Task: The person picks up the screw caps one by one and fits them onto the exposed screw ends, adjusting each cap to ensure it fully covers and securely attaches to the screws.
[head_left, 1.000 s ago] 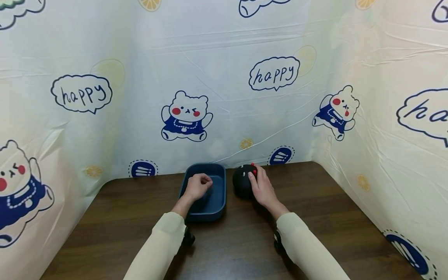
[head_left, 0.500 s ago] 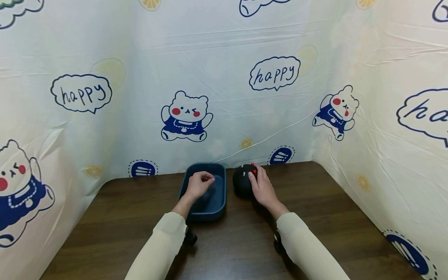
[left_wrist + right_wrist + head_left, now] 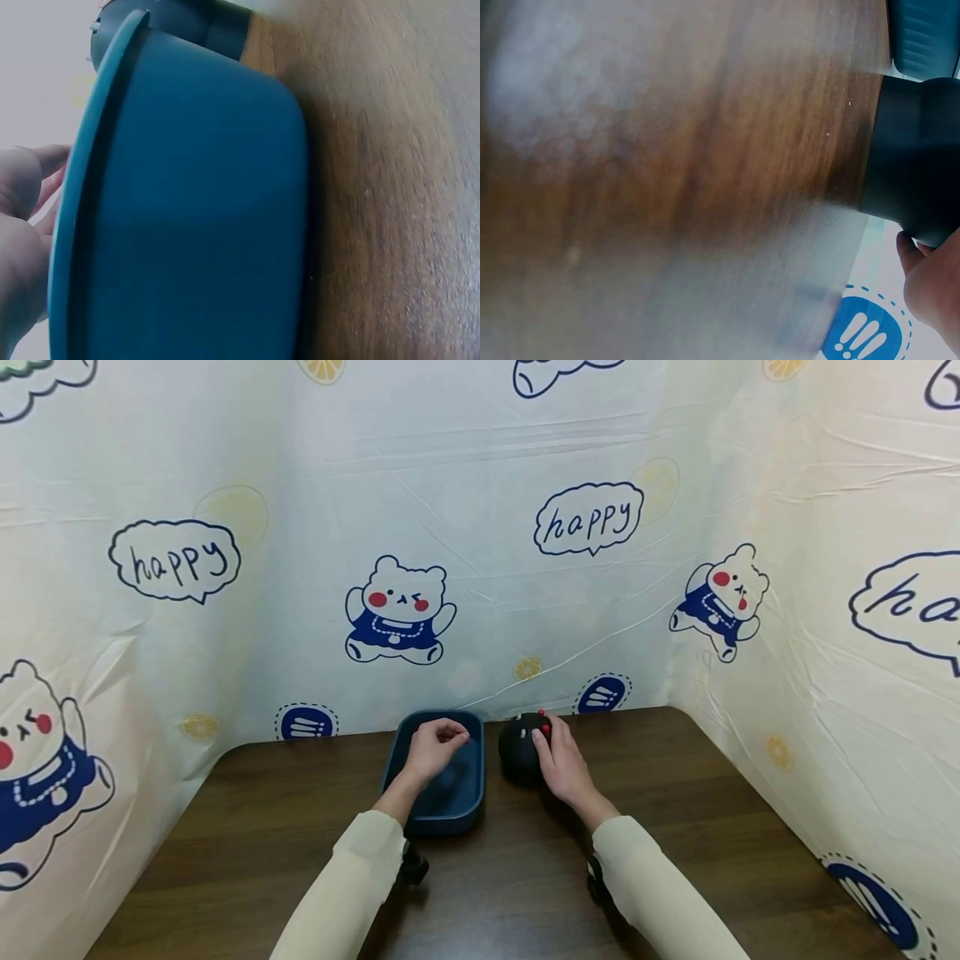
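Note:
On the dark table stands a black, rounded object (image 3: 517, 750) with small red balls and silvery bits on its top. My right hand (image 3: 564, 762) holds its right side, thumb and fingers curved round it. My left hand (image 3: 431, 750) is over the blue plastic bin (image 3: 480, 777), just left of the black object, thumb and fingertips pinched together. In the left wrist view a bit of red (image 3: 63, 177) shows at the fingertips, partly hidden by the bin's rim. The right wrist view shows the black object's smooth, cylindrical lower part and my right thumb.
The brown wooden table (image 3: 495, 893) reaches back to a pale curtain (image 3: 495, 610) printed with bears and speech bubbles. More curtain (image 3: 862, 710) closes off the right side. The bin and the black object stand close together near the table's far edge.
My left hand has moved slightly to the right and away from me above the bin, towards the black object, still pinched. My right hand and the black object have stayed in place.

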Available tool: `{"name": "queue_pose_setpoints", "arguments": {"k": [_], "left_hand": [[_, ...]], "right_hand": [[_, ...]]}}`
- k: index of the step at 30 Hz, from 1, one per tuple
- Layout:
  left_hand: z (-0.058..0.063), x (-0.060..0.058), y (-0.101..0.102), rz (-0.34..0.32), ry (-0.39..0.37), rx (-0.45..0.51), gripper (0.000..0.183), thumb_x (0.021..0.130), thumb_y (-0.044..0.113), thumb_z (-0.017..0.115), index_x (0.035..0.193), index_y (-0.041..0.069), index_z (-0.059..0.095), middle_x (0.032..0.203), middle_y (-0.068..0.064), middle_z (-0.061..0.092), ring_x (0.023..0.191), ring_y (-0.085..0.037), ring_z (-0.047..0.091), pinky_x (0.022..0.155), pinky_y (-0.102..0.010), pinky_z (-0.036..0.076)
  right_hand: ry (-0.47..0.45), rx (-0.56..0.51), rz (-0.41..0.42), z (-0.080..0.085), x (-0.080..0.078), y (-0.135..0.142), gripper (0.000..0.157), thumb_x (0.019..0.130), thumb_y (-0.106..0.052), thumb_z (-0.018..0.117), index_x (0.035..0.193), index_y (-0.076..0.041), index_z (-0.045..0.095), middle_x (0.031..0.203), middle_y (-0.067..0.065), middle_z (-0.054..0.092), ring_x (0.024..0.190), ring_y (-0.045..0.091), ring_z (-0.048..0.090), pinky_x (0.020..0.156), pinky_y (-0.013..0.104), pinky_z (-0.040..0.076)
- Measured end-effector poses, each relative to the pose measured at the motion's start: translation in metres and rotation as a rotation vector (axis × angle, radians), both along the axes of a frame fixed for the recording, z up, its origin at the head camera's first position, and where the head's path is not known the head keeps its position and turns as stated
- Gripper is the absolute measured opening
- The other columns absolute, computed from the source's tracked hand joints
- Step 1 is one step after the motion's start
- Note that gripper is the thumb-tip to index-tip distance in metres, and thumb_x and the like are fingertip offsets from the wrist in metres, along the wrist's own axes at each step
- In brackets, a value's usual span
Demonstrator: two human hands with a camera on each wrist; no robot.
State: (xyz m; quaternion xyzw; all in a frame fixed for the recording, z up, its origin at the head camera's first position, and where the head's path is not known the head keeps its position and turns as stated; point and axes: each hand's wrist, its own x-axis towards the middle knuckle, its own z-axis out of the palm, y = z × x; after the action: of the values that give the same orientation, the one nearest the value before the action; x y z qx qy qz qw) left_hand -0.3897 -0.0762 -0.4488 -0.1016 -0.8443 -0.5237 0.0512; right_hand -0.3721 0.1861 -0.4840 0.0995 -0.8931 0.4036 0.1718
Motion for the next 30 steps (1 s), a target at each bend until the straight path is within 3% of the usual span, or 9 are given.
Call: {"name": "queue_pose_setpoints", "arguments": {"k": [21,30], "left_hand": [[0.012,-0.002,0.016,-0.016,0.006,0.041,0.015,0.099,0.021,0.07,0.109,0.01,0.075,0.101,-0.003,0.073,0.095,-0.022,0.064,0.086,-0.039,0.054],[0.016,-0.004,0.024,-0.011,0.002,0.045,0.011,0.098,0.019,0.071,0.107,0.015,0.075,0.104,-0.004,0.072,0.096,-0.023,0.064,0.086,-0.038,0.056]], "right_hand": [[0.003,-0.003,0.005,0.001,0.001,-0.001,0.061,0.11,-0.05,0.034,0.156,-0.01,0.033,0.158,0.016,0.036,0.141,0.035,0.042,0.113,0.06,0.037],[-0.005,-0.001,0.001,0.001,0.001,0.0,0.061,0.11,-0.051,0.034,0.156,-0.011,0.033,0.158,0.016,0.036,0.14,0.036,0.043,0.112,0.061,0.037]]}}
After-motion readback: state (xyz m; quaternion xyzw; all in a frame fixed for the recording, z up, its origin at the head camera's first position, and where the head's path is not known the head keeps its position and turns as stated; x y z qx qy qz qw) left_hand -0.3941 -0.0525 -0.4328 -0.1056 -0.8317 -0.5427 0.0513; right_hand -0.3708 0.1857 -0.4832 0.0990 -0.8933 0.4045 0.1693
